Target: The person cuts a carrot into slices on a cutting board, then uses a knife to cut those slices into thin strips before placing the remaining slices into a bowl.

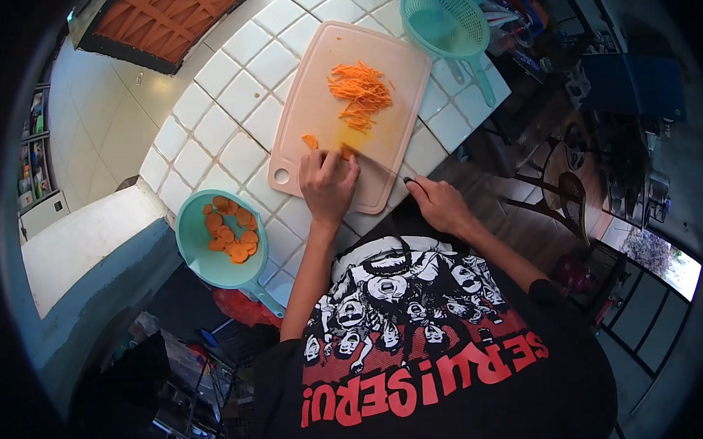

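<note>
While the pale pink plastic cutting board (392, 152) lies on the white-tiled bench (249, 157), a small orange carrot piece (348, 152) sits on its near part, directly under the fingertips of the left hand (327, 182). These fingers are curled and nearly closed, pressing the piece down beside the thin blade of a knife (379, 167). The right hand (442, 206) has its fingers wrapped shut around the knife's dark handle, just off the board's right edge; the blade slants in toward the left fingertips.

One loose carrot slice (310, 141) lies just beyond the left knuckles, and one heap of thin orange carrot shreds (359, 95) lies farther up the board. One knife and two handled vessels show: a light-teal plastic bowl (191, 252) at left, holding over ten overlapping orange carrot rounds (232, 230), too overlapped to count exactly, and a green plastic strainer (445, 19) at upper right.
</note>
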`<state>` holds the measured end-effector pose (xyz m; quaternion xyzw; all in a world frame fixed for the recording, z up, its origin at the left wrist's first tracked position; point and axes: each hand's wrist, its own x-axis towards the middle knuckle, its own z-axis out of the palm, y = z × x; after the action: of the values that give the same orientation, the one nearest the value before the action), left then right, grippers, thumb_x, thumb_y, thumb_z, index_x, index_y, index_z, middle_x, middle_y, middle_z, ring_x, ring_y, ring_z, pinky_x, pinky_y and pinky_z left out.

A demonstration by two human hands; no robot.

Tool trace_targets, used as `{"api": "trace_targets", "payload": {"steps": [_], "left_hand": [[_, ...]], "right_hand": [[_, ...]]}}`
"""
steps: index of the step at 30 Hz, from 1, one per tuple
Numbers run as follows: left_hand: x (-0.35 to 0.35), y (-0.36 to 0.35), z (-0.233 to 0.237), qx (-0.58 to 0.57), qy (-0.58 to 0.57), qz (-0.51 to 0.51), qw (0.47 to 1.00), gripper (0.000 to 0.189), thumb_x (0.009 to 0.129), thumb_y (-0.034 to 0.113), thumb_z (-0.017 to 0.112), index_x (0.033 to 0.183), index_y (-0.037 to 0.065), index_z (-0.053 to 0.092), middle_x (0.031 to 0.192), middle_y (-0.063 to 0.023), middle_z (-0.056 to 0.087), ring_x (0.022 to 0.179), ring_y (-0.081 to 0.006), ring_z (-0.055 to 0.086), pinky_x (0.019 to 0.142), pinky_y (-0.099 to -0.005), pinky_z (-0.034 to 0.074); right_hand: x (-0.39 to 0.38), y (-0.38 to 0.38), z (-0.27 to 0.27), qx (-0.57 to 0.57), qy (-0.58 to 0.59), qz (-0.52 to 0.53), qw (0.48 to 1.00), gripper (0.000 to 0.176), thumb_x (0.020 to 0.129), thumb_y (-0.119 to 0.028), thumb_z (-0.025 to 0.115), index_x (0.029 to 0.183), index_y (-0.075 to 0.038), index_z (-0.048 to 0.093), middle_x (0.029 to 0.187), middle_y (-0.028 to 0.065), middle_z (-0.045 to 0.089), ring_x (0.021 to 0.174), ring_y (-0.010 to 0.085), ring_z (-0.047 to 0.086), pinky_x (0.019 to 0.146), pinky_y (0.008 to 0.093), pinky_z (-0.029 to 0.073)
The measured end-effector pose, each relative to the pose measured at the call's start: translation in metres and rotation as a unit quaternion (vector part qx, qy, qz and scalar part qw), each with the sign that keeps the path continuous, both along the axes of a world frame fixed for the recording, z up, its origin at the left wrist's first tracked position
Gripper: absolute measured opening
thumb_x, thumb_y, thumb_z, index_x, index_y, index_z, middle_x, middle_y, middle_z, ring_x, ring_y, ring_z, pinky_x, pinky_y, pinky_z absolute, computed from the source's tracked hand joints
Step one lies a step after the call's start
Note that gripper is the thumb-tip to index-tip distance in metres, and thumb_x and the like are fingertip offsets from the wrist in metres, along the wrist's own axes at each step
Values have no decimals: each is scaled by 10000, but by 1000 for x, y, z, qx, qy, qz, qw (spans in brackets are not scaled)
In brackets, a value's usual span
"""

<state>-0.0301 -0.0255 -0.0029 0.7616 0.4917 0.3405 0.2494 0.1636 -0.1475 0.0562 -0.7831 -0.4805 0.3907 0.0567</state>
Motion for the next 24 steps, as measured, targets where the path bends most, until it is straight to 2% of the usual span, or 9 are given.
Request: {"api": "trace_targets", "payload": {"steps": [5, 19, 21, 24], "left_hand": [[0, 2, -1, 4, 13, 4, 1000, 166, 754, 154, 793, 869, 71, 705, 865, -75, 594, 837, -274, 583, 758, -410, 487], [-1, 2, -2, 4, 4, 3, 1000, 172, 752, 149, 785, 861, 52, 695, 872, -80, 603, 855, -278, 587, 773, -415, 489], [-1, 2, -2, 3, 4, 1, 1000, 177, 752, 151, 786, 862, 48, 693, 874, -82, 603, 857, -281, 587, 773, -417, 489], [-1, 1, -1, 2, 5, 0, 1000, 184, 753, 152, 788, 867, 44, 692, 874, -86, 601, 855, -285, 586, 772, -420, 489]], "right_hand": [[-3, 11, -1, 12, 18, 0, 1000, 435, 1050, -455, 472, 950, -61, 625, 786, 273, 678, 843, 510, 658, 759, 606, 505], [-3, 13, 4, 14, 13, 33, 999, 417, 1052, -454, 476, 973, -69, 615, 767, 274, 669, 823, 511, 653, 740, 606, 502], [-4, 13, 4, 38, 6, 35, 999, 404, 1059, -420, 482, 949, -49, 596, 711, 264, 638, 765, 500, 639, 683, 604, 478], [-3, 17, 10, 4, -10, 47, 999, 416, 1058, -451, 468, 983, -68, 612, 768, 277, 671, 820, 509, 659, 736, 612, 506]]}}
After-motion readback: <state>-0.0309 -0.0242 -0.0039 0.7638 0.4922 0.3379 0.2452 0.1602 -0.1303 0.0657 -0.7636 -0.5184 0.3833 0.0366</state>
